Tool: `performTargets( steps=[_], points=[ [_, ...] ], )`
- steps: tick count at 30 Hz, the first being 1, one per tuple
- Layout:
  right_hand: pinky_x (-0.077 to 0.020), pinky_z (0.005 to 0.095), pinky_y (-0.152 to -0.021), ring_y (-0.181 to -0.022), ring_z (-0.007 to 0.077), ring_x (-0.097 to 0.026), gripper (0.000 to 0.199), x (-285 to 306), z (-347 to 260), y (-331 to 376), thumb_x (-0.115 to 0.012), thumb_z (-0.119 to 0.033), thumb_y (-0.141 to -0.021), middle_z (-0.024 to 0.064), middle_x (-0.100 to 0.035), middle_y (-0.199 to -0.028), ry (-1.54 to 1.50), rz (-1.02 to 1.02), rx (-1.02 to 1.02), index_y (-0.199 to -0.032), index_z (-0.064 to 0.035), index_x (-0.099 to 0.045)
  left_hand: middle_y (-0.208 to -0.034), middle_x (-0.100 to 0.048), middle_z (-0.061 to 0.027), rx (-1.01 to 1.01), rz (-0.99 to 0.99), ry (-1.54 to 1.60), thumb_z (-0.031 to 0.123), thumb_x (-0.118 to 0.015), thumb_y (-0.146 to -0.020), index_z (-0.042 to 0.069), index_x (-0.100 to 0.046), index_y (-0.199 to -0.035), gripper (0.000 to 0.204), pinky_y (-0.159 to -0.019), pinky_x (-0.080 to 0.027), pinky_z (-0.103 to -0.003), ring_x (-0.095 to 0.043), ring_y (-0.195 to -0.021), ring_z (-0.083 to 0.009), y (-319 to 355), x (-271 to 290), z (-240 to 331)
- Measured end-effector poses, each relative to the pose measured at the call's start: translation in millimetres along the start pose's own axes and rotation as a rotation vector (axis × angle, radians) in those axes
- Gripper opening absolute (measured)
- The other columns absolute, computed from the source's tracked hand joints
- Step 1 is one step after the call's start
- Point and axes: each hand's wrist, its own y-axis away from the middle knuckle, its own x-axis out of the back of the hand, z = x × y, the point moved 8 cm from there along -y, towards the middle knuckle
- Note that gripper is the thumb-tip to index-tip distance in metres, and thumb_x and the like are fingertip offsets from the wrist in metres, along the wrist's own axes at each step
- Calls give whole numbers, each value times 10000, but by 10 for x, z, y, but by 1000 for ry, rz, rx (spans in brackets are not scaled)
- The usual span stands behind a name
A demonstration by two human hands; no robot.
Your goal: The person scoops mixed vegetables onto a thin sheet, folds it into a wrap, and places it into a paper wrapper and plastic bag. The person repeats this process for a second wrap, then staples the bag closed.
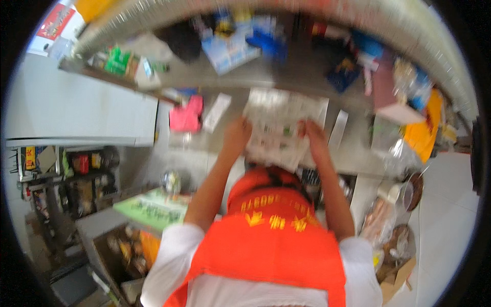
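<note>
A pale printed sheet [273, 115] with small coloured patches spreads over the grey counter in front of me. My left hand [238, 134] is closed at its left edge. On the opposite side, my right hand [313, 135] grips the sheet near its right edge, fingers pinched together. The lower part of the sheet hangs toward my red apron [271, 220]. Motion blur hides the finger details and the sheet's print. A white paper strip [217, 111] lies left of the sheet, and another white strip [338, 129] lies to its right.
A bright pink item [186, 114] sits on the counter's left. Above the counter, a shelf [296, 74] bears packets, a blue item and a pink box [394, 97]. Clear plastic and an orange bag [427, 128] crowd the right. A green board [156, 209] and open cartons stand low at left.
</note>
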Motion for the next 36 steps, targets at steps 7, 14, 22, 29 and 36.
performTargets(
  steps=[7, 14, 22, 29, 36],
  points=[
    [-516, 363, -811, -1048, 254, -632, 275, -214, -20, -141, -511, -31, -976, 160, -664, -1143, -245, -52, 303, -1223, 35, -614, -753, -628, -113, -106, 111, 484, 121, -568, -891, 25, -661, -923, 138, -652, -482, -298, -603, -702, -148, -23, 246, 191],
    [-541, 360, -761, -1097, 291, -616, 269, -149, 326, -172, -536, 4, -970, 149, -647, -1190, -481, -28, 234, -1214, -46, -637, -1036, -693, -93, 120, -400, 1497, 53, -503, -936, -26, -630, -1149, 261, -848, -505, -305, -658, -937, -183, -280, -284, 35],
    [-531, 336, -840, -1093, 204, -630, 391, -659, 186, -340, -556, 13, -935, 146, -647, -1200, 158, -21, 247, -1325, -19, -553, -958, -661, -85, 188, -719, 1058, 160, -605, -947, -2, -637, -1081, 212, -723, -523, -308, -658, -884, -186, -292, -360, 688],
    [-489, 323, -879, -1056, 229, -635, 393, -790, 511, -499, -598, -82, -912, 141, -661, -1159, 126, -149, 237, -1301, -34, -572, -903, -633, -50, -312, -525, 579, 166, -720, -863, 54, -604, -1008, 217, -686, -497, -301, -624, -778, -171, -458, -753, 574],
    [-495, 356, -779, -888, 233, -625, 197, -494, 687, -559, -654, -151, -868, 90, -639, -1000, -312, -6, 227, -1018, -30, -614, -972, -649, -83, -169, -439, 665, 40, -680, -840, 51, -615, -1033, 204, -756, -508, -326, -631, -886, -181, -686, -602, 288]
  ],
)
